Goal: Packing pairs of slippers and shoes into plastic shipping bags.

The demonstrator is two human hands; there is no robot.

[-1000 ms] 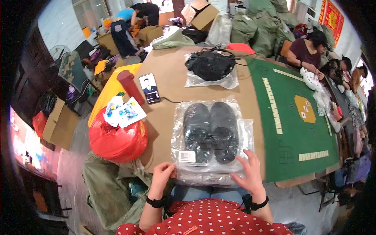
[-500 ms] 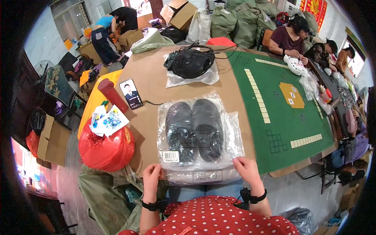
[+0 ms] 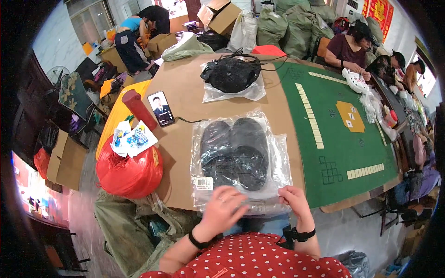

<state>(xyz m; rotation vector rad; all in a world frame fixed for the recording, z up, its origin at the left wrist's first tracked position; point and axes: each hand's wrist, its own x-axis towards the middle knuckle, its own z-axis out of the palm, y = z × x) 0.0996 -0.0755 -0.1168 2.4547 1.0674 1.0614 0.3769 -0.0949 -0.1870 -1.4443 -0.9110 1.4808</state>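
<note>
1. Your left hand (image 3: 225, 209) is over the clear bag (image 3: 270, 189)'s near edge, fingers loosely parted, holding nothing visible.
2. Your right fingers (image 3: 283, 192) pinch its near right corner.
3. It lies on the near tabletop (image 3: 178, 180), containing black slippers (image 3: 251, 155).

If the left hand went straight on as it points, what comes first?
The left hand would probably meet the clear bag holding the black slippers first; depth between hand and bag is unclear.

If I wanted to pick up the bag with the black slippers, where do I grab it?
Probably pinch the clear bag by its near edge, coming from the side of the red shirt: that plastic strip reaches past the black slippers, so there's thin plastic to hold.
</note>
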